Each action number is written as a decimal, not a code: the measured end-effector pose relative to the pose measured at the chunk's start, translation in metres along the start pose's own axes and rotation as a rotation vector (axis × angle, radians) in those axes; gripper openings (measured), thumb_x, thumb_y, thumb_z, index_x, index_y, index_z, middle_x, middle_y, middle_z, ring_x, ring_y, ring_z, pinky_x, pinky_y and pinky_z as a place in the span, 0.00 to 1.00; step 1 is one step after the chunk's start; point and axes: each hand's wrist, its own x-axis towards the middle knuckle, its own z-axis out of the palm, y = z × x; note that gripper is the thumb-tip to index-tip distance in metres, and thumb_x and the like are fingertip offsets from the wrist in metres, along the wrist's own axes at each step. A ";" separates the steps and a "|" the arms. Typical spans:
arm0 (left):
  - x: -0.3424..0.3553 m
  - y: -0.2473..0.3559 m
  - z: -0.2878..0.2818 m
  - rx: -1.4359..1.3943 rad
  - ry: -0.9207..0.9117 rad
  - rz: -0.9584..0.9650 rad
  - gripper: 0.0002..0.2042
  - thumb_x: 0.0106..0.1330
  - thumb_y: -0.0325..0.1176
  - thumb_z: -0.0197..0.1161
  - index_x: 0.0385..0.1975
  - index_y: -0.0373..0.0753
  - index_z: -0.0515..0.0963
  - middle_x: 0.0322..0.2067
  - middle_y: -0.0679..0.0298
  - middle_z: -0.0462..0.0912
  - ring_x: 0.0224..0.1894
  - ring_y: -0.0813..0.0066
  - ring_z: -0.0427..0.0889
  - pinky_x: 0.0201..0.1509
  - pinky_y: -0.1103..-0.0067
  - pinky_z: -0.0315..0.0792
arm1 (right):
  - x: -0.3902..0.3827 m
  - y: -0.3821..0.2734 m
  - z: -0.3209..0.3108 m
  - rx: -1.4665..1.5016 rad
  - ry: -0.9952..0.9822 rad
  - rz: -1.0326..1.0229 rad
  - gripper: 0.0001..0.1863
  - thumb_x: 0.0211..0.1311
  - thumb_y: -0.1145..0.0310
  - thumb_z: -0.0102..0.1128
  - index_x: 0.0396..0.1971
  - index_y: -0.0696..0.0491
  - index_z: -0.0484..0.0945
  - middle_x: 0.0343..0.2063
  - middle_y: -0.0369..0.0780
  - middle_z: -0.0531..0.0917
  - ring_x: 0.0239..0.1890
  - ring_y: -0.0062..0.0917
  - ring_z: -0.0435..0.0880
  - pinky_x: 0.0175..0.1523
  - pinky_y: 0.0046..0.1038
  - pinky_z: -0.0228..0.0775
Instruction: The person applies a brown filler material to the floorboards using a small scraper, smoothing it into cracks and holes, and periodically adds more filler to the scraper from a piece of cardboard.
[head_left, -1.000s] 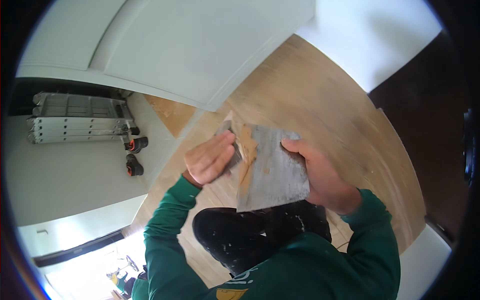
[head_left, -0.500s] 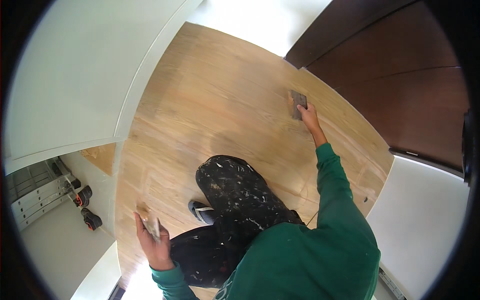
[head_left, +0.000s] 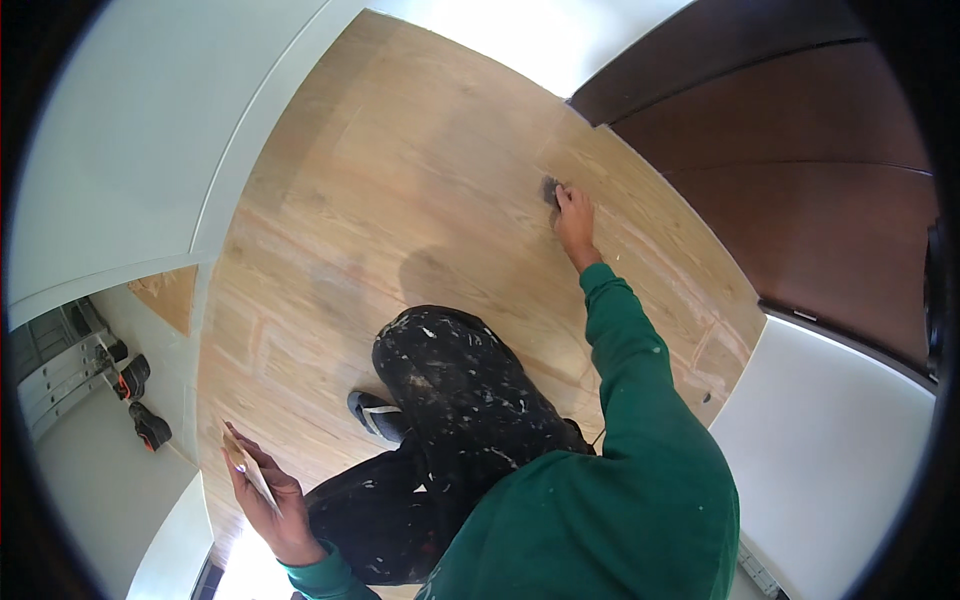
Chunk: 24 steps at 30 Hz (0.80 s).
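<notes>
My right hand [head_left: 575,225] is closed on a dark, flat, rectangular putty spreader [head_left: 552,192], held against the wood-look floor [head_left: 480,150] ahead of me and to the right. My left hand [head_left: 275,512] grips a thin, pale plate [head_left: 256,478] on the left, raised above the floor, with a tan filler-like smear [head_left: 234,450] near its upper end. The plate is tilted, seen nearly edge-on. Pale streaks of filler [head_left: 690,290] run along the board joints to the right.
White panels stand at left; dark brown doors [head_left: 780,110] are at right. A ladder [head_left: 65,365] and dark shoes [head_left: 150,427] lie beyond an opening at left. My paint-spotted knee [head_left: 450,370] and sandalled foot [head_left: 378,415] rest in the middle. A small dark object [head_left: 706,398] sits near the right edge.
The spreader in my right hand has moved left over the floor and now shows narrower. My left hand has turned the plate more edge-on. The whole view has shifted slightly.
</notes>
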 end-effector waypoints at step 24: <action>-0.013 0.003 0.005 0.021 0.165 0.073 0.19 0.76 0.43 0.46 0.59 0.39 0.68 0.47 0.58 0.82 0.46 0.66 0.85 0.37 0.73 0.84 | 0.111 -0.100 0.060 -0.083 0.054 -0.088 0.20 0.50 0.78 0.56 0.47 0.55 0.79 0.44 0.46 0.78 0.48 0.43 0.74 0.51 0.42 0.67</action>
